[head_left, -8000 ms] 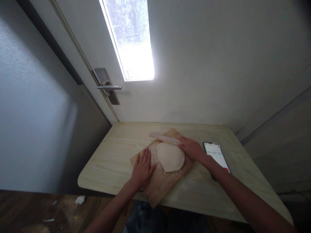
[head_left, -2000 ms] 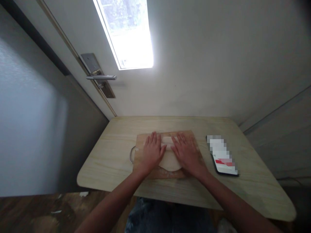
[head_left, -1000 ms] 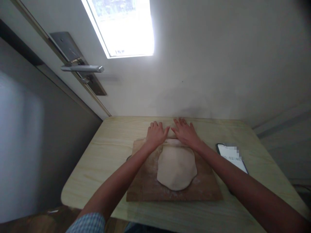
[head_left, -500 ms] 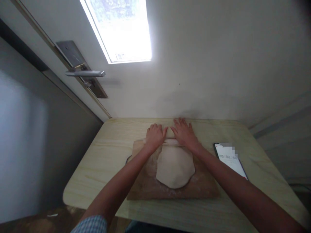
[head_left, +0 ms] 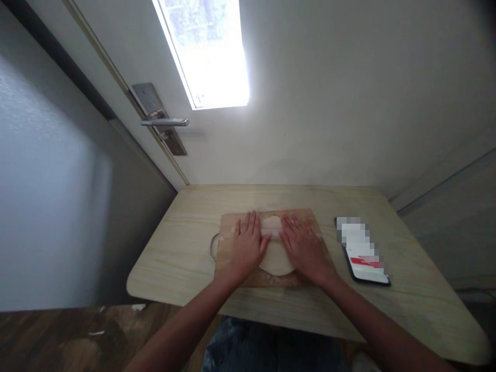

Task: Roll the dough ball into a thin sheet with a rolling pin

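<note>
Cream-coloured dough [head_left: 277, 260] lies between and partly beneath the two hands, showing both just beyond the grip and on the near side of it. From where I'm standing, the left hand [head_left: 247, 243] and right hand [head_left: 304, 249] rest palms down on one pale rolling pin [head_left: 272, 228], fingers stretched long rather than curled round it; what the palms do underneath I can't tell. As for progress, the dough is already a flat sheet, so I'd judge the rolling well advanced; its edge looks uneven, and perhaps some evening-out is left, though its thickness can't be made out. Counting up: one sheet of dough, one pin, one wooden board [head_left: 225, 253] under the grip with one metal handle [head_left: 211, 247] left of it, one phone [head_left: 364, 254] off to the grip's right, and one table [head_left: 174, 248] beneath everything.
</note>
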Demonstrator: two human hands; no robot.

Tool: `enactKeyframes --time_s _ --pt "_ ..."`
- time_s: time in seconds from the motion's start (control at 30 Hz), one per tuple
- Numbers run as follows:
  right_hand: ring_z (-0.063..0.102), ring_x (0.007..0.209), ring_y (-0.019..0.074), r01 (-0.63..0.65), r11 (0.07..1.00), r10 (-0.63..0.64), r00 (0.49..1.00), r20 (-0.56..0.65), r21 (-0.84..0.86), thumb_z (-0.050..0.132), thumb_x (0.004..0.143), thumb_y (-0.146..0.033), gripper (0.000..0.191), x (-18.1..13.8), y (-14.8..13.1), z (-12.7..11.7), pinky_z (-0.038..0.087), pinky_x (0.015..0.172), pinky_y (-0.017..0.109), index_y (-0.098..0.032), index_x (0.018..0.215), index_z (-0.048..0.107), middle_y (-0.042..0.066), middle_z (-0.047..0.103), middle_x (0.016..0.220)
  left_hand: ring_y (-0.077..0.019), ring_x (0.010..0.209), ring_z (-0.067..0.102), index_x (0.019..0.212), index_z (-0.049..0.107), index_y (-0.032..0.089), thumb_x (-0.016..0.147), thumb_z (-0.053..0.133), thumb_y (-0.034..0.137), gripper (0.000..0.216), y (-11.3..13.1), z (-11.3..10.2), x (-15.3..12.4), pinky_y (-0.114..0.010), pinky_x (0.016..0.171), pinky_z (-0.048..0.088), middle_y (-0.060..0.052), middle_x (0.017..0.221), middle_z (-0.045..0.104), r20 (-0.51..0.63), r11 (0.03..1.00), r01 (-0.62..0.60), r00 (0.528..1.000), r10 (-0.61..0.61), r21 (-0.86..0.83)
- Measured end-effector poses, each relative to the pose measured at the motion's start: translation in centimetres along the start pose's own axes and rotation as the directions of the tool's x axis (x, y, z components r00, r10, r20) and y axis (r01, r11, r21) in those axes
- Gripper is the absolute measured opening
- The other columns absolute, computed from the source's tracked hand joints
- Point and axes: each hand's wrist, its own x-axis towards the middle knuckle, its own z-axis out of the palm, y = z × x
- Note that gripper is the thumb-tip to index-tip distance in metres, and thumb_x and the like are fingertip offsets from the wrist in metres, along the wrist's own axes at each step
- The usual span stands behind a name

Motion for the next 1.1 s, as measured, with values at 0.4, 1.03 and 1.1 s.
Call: enactKeyframes --time_s 0.4,1.03,1.1 --pt "0.028 0.123 0.0235 -0.116 0.993 0.118 0.992 0.039 -0.028 0.022 0.088 -0.031 0.045 5.2 1.4 1.4 0.019 0.099 0.044 -0.019 0.129 0.034 0.008 0.037 0.133 -0.0226 0.121 0.033 0.125 0.038 0.017 0.087 0.017 0.045 0.051 -0.4 0.8 5.4 -0.040 0.099 0.024 -0.008 0.128 0.044 0.062 0.999 0.035 0.997 -0.036 0.026" --pt "0.036 0.117 0.0243 -0.109 0.994 0.106 0.985 0.135 0.013 0.022 0.087 -0.035 0.048 9.7 3.1 1.4 0.027 0.094 0.042 -0.014 0.128 0.033 0.012 0.042 0.128 -0.0206 0.101 0.048 0.107 0.050 0.017 0.087 0.012 0.047 0.052 -1.2 1.7 9.5 -0.032 0.080 0.038 -0.008 0.103 0.057 0.115 0.993 0.073 0.991 -0.062 -0.098" --pt "0.038 0.116 0.0231 -0.100 0.995 0.097 0.987 0.128 0.016 0.021 0.087 -0.034 0.047 10.0 3.2 1.4 0.028 0.093 0.040 -0.013 0.128 0.034 0.013 0.044 0.127 -0.0209 0.095 0.050 0.099 0.053 0.016 0.087 0.010 0.049 0.055 -1.2 1.7 9.8 -0.033 0.076 0.039 -0.008 0.096 0.058 0.134 0.992 0.082 0.989 -0.069 -0.093"
